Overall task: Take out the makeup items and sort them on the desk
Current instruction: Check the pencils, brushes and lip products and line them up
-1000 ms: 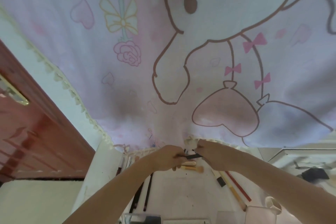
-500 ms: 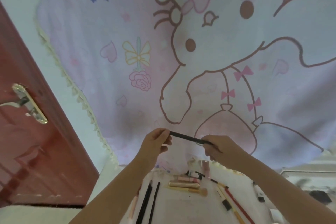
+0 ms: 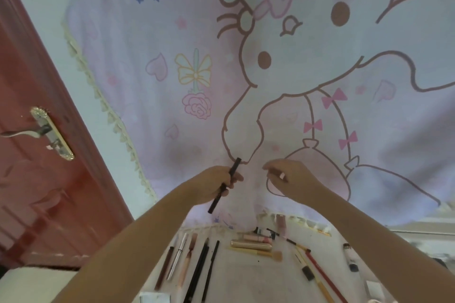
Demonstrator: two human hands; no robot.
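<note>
My left hand (image 3: 216, 186) grips a thin black makeup pencil (image 3: 225, 184) around its middle, held raised in front of the pink cartoon cloth. The pencil tilts, its upper end toward the right. My right hand (image 3: 288, 177) hovers a short way to the right of it, fingers loosely curled, holding nothing. Below them the white desk (image 3: 236, 275) carries sorted items: several pencils and pens (image 3: 192, 263) in a row at the left, a gold tube (image 3: 251, 245) and a brush (image 3: 256, 252) in the middle, red and yellow brushes (image 3: 317, 270) at the right.
A pink cartoon cloth (image 3: 270, 81) with a fringed edge hangs behind the desk. A red door (image 3: 32, 179) with a metal handle (image 3: 49, 133) stands at the left. A small pink bottle (image 3: 280, 222) stands at the desk's back edge. Small dark items (image 3: 350, 257) lie at the right.
My right hand has let go of the black pencil and drawn away to the right. My left hand now holds the pencil alone, turned more upright.
</note>
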